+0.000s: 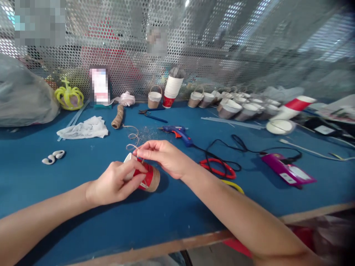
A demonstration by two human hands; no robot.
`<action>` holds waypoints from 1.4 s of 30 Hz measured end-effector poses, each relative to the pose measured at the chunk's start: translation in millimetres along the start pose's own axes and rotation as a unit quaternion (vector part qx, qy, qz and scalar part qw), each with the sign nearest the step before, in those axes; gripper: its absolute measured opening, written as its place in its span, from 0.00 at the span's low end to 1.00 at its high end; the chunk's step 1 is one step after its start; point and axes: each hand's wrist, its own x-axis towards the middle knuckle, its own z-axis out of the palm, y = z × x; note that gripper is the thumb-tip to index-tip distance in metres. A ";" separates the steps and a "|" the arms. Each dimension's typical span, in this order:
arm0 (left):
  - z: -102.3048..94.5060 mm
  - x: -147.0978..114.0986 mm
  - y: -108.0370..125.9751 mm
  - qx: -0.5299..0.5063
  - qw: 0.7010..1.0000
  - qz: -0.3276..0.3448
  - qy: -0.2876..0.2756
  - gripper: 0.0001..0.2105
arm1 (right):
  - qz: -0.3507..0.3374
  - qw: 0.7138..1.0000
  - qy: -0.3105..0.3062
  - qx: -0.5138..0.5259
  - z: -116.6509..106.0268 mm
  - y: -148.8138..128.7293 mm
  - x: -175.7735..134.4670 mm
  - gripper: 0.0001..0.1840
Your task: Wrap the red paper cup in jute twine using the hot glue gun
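Observation:
A red and white paper cup (150,176) lies on its side, tilted, its base end wrapped in brown twine. My left hand (119,181) is closed around the cup, thumb and fingers pressing on the red band. Just above the cup, my right hand (162,157) pinches a strand of twine (132,146) between thumb and fingers. The strand curls back across the table toward a twine roll (118,117). A blue glue gun (177,133) lies beyond my right hand, its nozzle pointing left.
Pliers (154,115), a stack of paper cups (173,87) and several small twine-wrapped baskets (230,107) stand or lie along the back mesh. On the right, black cable runs to a purple power box (287,169). White cloth (83,128) and earbuds (53,157) lie left.

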 end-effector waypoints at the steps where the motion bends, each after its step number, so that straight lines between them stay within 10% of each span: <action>1: -0.3 0.1 -0.4 -0.008 1.000 -0.025 0.008 0.03 | -0.014 1.000 0.013 -0.002 -0.2 -0.4 -1.7 0.06; 12: 2.9 8.6 -4.0 -0.219 0.932 -0.276 0.084 0.10 | -0.129 0.987 0.094 -0.031 -13.6 -6.6 -8.7 0.08; 42: 3.8 2.4 1.2 -0.141 0.968 -0.196 0.075 0.06 | -0.130 0.978 0.123 -0.111 -15.7 7.8 0.9 0.10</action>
